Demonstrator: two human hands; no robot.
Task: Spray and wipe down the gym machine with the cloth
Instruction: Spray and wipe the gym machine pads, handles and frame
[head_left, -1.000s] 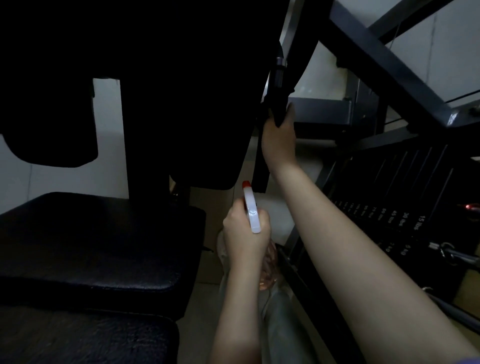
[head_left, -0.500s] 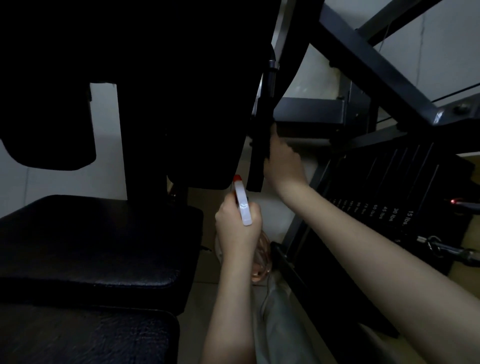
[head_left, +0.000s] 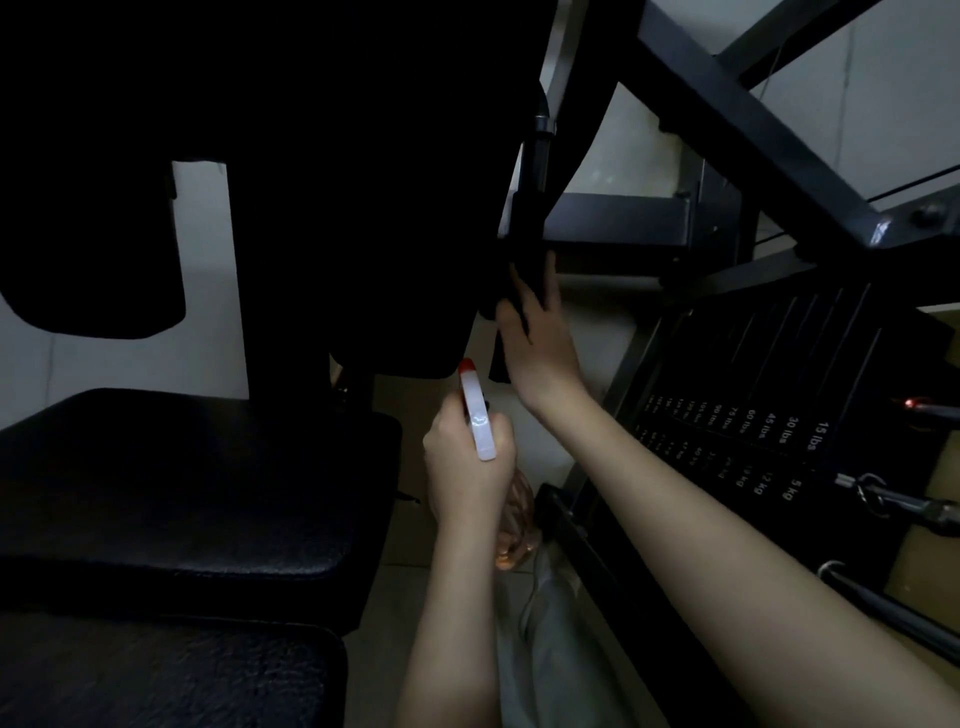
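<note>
cloth (head_left: 530, 291): dark and hard to separate from the black metal. I read it just above frame centre, wrapped on the lower end of the upright bar (head_left: 535, 182), with a strip hanging below the grip.
right hand (head_left: 540, 343): thumb on one side, fingers curled round the other, clamping the cloth against the bar. The forearm comes in from 4 o'clock.
spray bottle (head_left: 479, 421): near the cloth, at 7 o'clock from it. White trigger head, red nozzle tip pointing to 12 o'clock. The clear, orange-tinted body shows under the fist.
left hand (head_left: 465, 467): curled round the bottle neck. I cannot tell whether a finger sits on the trigger.
back pad (head_left: 337, 182): black, fills 10 to 12 o'clock. Its lower edge is just above the nozzle.
seat pad (head_left: 182, 493): black, textured, at 8 o'clock.
frame beam (head_left: 727, 104): dark diagonal at 1 o'clock.
weight stack (head_left: 779, 405): 3 o'clock, plates marked 15, 30, 45 lbs.
metal clip (head_left: 872, 493): on a cable fitting at 4 o'clock, at the stack's edge.
trouser leg (head_left: 550, 649): grey, at 6 o'clock.
</note>
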